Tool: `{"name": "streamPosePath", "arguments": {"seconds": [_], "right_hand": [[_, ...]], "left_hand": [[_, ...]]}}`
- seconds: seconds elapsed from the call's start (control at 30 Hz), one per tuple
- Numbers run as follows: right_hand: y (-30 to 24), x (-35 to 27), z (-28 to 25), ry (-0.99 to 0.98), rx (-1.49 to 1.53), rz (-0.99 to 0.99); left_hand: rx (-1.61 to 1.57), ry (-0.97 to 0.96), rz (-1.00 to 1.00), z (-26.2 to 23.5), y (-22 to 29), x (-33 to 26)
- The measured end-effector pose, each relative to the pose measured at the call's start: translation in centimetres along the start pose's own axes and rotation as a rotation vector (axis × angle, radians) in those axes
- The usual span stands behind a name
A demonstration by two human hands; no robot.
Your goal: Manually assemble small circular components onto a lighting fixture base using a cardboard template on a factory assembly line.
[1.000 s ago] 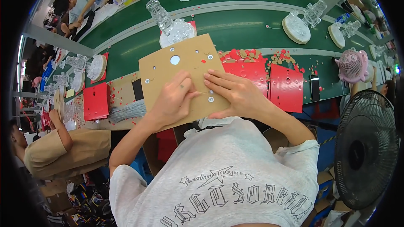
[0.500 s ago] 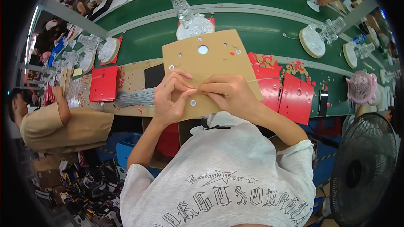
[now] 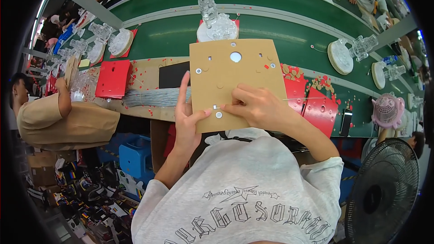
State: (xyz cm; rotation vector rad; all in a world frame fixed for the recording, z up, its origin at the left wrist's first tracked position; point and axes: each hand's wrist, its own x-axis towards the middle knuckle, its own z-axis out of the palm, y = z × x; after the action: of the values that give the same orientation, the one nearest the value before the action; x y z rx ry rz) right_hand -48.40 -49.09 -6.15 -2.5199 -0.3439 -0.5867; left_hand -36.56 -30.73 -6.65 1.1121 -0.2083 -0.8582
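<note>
A brown fibreboard panel [image 3: 244, 77] with a round hole, small slots and several round metal fittings is held up in front of me. My left hand [image 3: 187, 117] grips its left edge, thumb on the face and one finger raised along the side. With fingers pinched together, my right hand [image 3: 257, 106] holds a thin wire [image 3: 221, 107] at a small slot near the panel's lower edge, close to the left thumb. Part of a thin line shows to the right of that hand, over red panels. A bundle of grey wires [image 3: 149, 98] lies left of the panel.
Red panels [image 3: 106, 79] are stacked at left; more red panels [image 3: 318, 110] lie at right among brown and red scraps. A clear figure on a round base [image 3: 217, 31] stands ahead. A pink fan [image 3: 389, 110] and a black fan [image 3: 382, 190] are at right. A co-worker [image 3: 72, 117] is at left.
My left hand has moved from a pinch over the panel's face to its left edge. My right hand has come down toward the lower slot with the wire. The panel appears shifted right.
</note>
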Motion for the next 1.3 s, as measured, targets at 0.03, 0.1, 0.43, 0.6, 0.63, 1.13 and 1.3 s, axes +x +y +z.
{"name": "streamPosePath", "arguments": {"seconds": [0.03, 0.1, 0.43, 0.6, 0.63, 1.13, 1.3], "right_hand": [[-0.1, 0.0, -0.3, -0.059, -0.017, -0.007], [-0.3, 0.0, -0.3, -0.095, -0.036, -0.002], [-1.4, -0.7, -0.6, -0.208, -0.127, 0.039], [-2.1, -0.6, -0.3, -0.219, -0.204, -0.001], [-2.4, -0.4, -0.1, -0.227, -0.259, -0.033], [-2.8, -1.2, -0.1, -0.267, -0.348, -0.116], [-2.5, -1.3, -0.1, -0.213, -0.266, -0.05]], "left_hand": [[-0.009, -0.017, 0.014, -0.3, -0.3, 0.1], [-0.008, -0.008, 0.023, -0.3, -0.6, 0.1], [-0.026, -0.011, 0.026, -0.1, -1.3, -0.1], [-0.011, -0.011, 0.047, 0.1, -1.6, -0.2], [-0.008, -0.006, 0.067, -0.1, -1.6, -0.4], [-0.014, -0.006, 0.103, 0.1, -2.8, -0.6], [-0.018, -0.01, 0.101, -0.2, -3.0, -0.5]]}}
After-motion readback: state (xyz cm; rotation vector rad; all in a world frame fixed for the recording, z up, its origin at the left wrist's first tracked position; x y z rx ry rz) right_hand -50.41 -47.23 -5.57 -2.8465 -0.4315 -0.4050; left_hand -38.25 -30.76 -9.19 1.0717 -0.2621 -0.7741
